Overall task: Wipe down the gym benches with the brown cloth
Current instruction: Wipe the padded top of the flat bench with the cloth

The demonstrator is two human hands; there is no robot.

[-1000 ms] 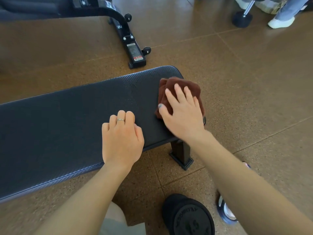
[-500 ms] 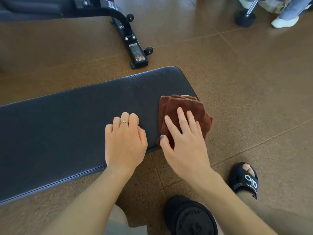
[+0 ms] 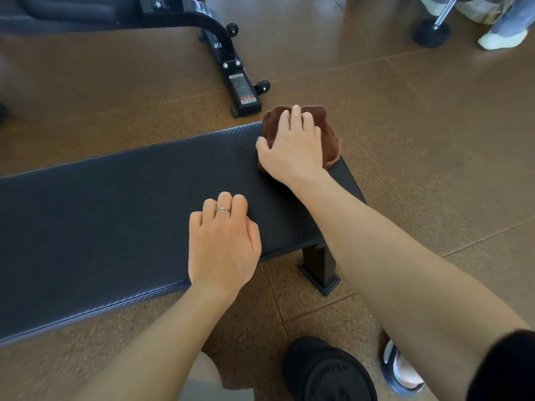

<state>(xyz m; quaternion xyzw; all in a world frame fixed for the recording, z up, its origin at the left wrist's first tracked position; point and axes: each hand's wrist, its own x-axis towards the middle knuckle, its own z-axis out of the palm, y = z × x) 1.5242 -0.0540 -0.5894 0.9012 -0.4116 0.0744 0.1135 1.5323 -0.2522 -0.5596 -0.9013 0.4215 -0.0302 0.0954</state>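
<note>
A black padded gym bench (image 3: 115, 215) runs across the view from the left, and its right end lies under my hands. The brown cloth (image 3: 330, 131) sits bunched on the far right corner of the pad, partly hanging past the edge. My right hand (image 3: 292, 146) presses down on the cloth, fingers laid over its top and thumb at its left side. My left hand (image 3: 223, 244) rests on the pad near the front edge. Its fingers are curled under and hold nothing, and one of them wears a ring.
The black frame of another bench (image 3: 231, 68), with small wheels, stands on the brown floor behind. A black weight plate (image 3: 327, 371) lies by my foot (image 3: 402, 369) at the bottom. A dumbbell (image 3: 431, 31) and another person's shoe (image 3: 499, 39) are at the top right.
My right hand has slid the cloth from the near right edge of the pad to the far right corner. My left hand has stayed in place on the bench.
</note>
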